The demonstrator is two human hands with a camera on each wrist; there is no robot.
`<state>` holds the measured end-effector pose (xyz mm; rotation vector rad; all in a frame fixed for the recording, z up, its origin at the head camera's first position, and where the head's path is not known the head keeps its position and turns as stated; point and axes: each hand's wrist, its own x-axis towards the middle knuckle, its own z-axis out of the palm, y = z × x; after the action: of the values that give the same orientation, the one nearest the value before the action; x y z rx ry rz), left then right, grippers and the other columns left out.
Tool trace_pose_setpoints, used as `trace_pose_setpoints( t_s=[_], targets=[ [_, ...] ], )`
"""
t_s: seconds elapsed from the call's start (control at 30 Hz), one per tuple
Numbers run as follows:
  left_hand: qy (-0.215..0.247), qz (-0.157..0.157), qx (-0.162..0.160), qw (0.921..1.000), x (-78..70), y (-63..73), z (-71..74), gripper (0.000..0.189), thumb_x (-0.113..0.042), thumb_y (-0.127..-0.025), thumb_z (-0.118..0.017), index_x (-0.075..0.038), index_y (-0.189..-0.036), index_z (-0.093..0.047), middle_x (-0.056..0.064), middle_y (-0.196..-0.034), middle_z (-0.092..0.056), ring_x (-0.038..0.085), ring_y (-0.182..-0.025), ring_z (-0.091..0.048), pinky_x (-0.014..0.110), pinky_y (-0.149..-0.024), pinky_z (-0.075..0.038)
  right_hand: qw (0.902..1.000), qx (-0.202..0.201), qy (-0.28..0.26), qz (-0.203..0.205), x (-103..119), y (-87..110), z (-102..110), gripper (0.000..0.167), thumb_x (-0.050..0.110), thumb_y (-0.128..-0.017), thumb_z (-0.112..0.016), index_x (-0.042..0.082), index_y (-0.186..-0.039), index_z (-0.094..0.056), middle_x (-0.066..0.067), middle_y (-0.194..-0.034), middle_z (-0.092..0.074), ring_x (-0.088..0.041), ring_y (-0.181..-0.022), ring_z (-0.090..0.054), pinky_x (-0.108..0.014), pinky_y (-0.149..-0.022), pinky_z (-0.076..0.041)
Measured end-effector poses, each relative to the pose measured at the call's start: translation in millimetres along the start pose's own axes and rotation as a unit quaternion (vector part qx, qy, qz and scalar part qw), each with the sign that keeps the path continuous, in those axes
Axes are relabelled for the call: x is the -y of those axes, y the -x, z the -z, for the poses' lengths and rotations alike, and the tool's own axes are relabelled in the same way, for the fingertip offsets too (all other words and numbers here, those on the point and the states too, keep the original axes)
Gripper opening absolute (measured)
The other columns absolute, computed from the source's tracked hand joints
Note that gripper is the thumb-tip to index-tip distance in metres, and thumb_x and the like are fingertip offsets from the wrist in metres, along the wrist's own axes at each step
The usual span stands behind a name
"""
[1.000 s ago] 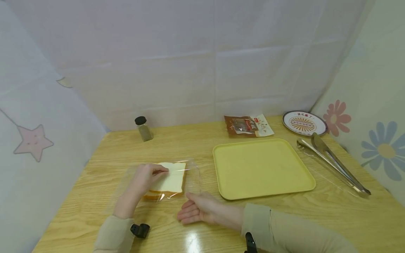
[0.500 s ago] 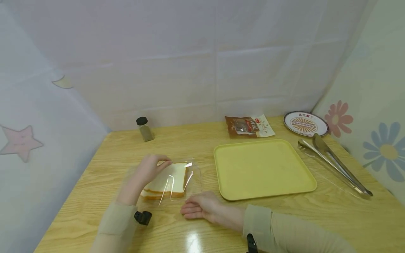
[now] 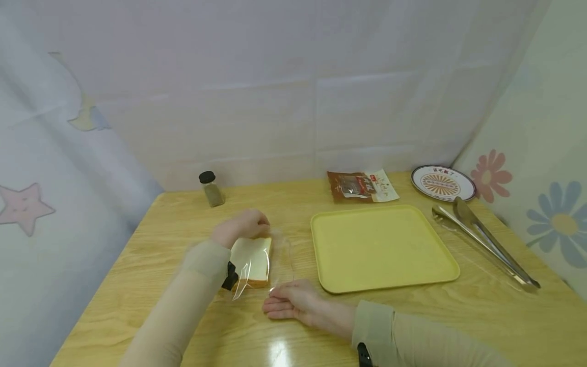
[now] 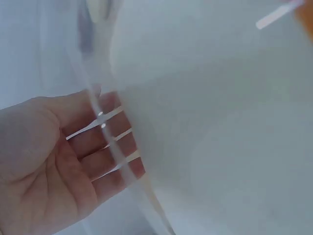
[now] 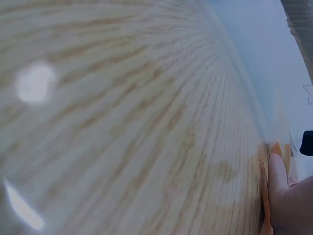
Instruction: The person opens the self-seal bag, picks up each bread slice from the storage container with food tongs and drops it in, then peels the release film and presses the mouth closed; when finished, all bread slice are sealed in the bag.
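In the head view a stack of sliced bread (image 3: pixel 251 257) lies on the table, under clear plastic wrap (image 3: pixel 245 275) that shows bright creases. My left hand (image 3: pixel 243 224) is at the far edge of the bread, pinching the wrap. Up close in the left wrist view, its fingers (image 4: pixel 105 171) appear through the film beside the bread's pale face (image 4: pixel 225 127). My right hand (image 3: pixel 295 303) rests on the table at the near right corner of the wrap. Its palm is turned up, its fingers are loosely extended, and its thumb is beside the film's edge.
Right of the bread is a yellow tray (image 3: pixel 382 250). Metal tongs (image 3: pixel 486 244) lie beyond it, near an oval patterned plate (image 3: pixel 443 182). A brown and white food packet (image 3: pixel 362 186) and a black-capped spice jar (image 3: pixel 212 189) stand toward the back of the wooden table (image 3: pixel 160 244).
My left hand has moved right and away, from over the bread to its far edge, drawing the wrap across the slices. The right hand has stayed almost in place.
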<state>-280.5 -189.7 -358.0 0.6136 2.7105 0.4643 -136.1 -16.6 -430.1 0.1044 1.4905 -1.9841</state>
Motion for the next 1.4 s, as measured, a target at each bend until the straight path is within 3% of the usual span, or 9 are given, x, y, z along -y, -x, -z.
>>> trace_pose_setpoints(
  t_s=[0.17,0.37,0.47,0.73,0.87,0.93,1.07,1.17,1.4],
  targets=[
    [0.027,0.042,0.042,0.9979,-1.2,-10.0,-2.1,0.026,-0.014,-0.097,-0.048,-0.001,-0.086,-0.068,-0.001,-0.061,-0.047,0.009,-0.054,-0.04,0.02,-0.052,-0.036,1.0,0.002,-0.002,0.005,-1.3,0.2,-0.9,0.028,0.003,-0.093,-0.052,-0.016,-0.113,-0.056,-0.03,-0.1,-0.066,-0.031,-0.089,-0.071,-0.041,-0.081,-0.058],
    [0.046,0.045,0.085,0.9943,-2.2,-14.4,1.2,0.03,-0.015,-0.099,-0.044,-0.005,-0.075,-0.059,-0.001,-0.059,-0.043,0.008,-0.051,-0.037,0.021,-0.053,-0.035,0.9999,0.003,-0.012,0.007,-0.2,0.3,0.1,0.027,0.004,-0.094,-0.05,-0.015,-0.112,-0.056,-0.027,-0.099,-0.068,-0.03,-0.089,-0.071,-0.04,-0.082,-0.058],
    [0.046,0.043,0.11,0.9919,-4.1,-15.6,3.7,0.03,-0.017,-0.1,-0.044,-0.003,-0.078,-0.059,0.0,-0.06,-0.043,0.008,-0.052,-0.035,0.021,-0.054,-0.034,0.9998,0.004,-0.015,0.008,0.3,0.3,0.5,0.026,0.002,-0.094,-0.05,-0.015,-0.112,-0.056,-0.027,-0.098,-0.068,-0.03,-0.089,-0.071,-0.04,-0.082,-0.058],
    [0.048,0.052,0.132,0.9887,-4.1,-18.2,1.5,0.027,-0.024,-0.099,-0.049,-0.007,-0.114,-0.064,-0.002,-0.066,-0.045,0.008,-0.055,-0.037,0.022,-0.056,-0.035,0.9999,0.007,-0.015,0.001,-0.2,1.5,-0.8,0.029,0.0,-0.094,-0.049,-0.018,-0.117,-0.051,-0.029,-0.103,-0.066,-0.033,-0.095,-0.069,-0.043,-0.084,-0.057],
    [0.023,0.054,0.122,0.9908,-3.9,-18.3,-0.1,0.03,-0.026,-0.097,-0.053,-0.01,-0.121,-0.064,0.001,-0.095,-0.062,0.01,-0.076,-0.051,0.026,-0.069,-0.045,0.9999,0.011,-0.007,0.002,-0.2,1.4,-1.8,0.029,0.002,-0.095,-0.05,-0.017,-0.116,-0.052,-0.03,-0.105,-0.065,-0.034,-0.096,-0.068,-0.043,-0.084,-0.056],
    [0.011,0.052,0.116,0.9918,-4.8,-18.4,-0.5,0.027,-0.027,-0.096,-0.056,-0.012,-0.116,-0.067,0.002,-0.109,-0.064,0.012,-0.085,-0.053,0.027,-0.074,-0.047,0.9999,0.012,0.0,0.006,0.2,1.3,-1.9,0.027,0.002,-0.095,-0.05,-0.017,-0.115,-0.054,-0.031,-0.105,-0.065,-0.034,-0.096,-0.068,-0.043,-0.084,-0.057],
    [0.018,0.044,0.096,0.9943,-4.5,-18.5,-1.1,0.02,-0.025,-0.093,-0.06,-0.01,-0.098,-0.072,0.0,-0.089,-0.066,0.01,-0.072,-0.051,0.022,-0.062,-0.045,0.9995,0.015,0.023,0.019,0.9,1.2,0.2,0.026,0.005,-0.096,-0.049,-0.015,-0.112,-0.055,-0.03,-0.105,-0.065,-0.033,-0.095,-0.069,-0.041,-0.082,-0.058],
    [0.035,0.013,0.07,0.9968,1.5,-17.5,0.7,0.017,-0.017,-0.092,-0.061,-0.004,-0.09,-0.072,0.002,-0.073,-0.061,0.01,-0.061,-0.048,0.018,-0.054,-0.04,0.9978,0.014,0.052,0.039,4.3,0.8,7.6,0.028,0.007,-0.096,-0.05,-0.016,-0.111,-0.056,-0.028,-0.102,-0.067,-0.03,-0.092,-0.07,-0.038,-0.08,-0.059],
    [0.047,-0.083,-0.021,0.9952,25.4,-6.3,12.7,0.012,-0.001,-0.088,-0.061,0.007,-0.085,-0.07,0.015,-0.077,-0.069,0.018,-0.069,-0.062,0.024,-0.065,-0.053,0.9834,-0.029,0.133,0.12,23.5,-2.0,31.8,0.028,0.006,-0.094,-0.053,-0.017,-0.109,-0.06,-0.026,-0.093,-0.07,-0.025,-0.08,-0.072,-0.032,-0.07,-0.06]
  ],
)
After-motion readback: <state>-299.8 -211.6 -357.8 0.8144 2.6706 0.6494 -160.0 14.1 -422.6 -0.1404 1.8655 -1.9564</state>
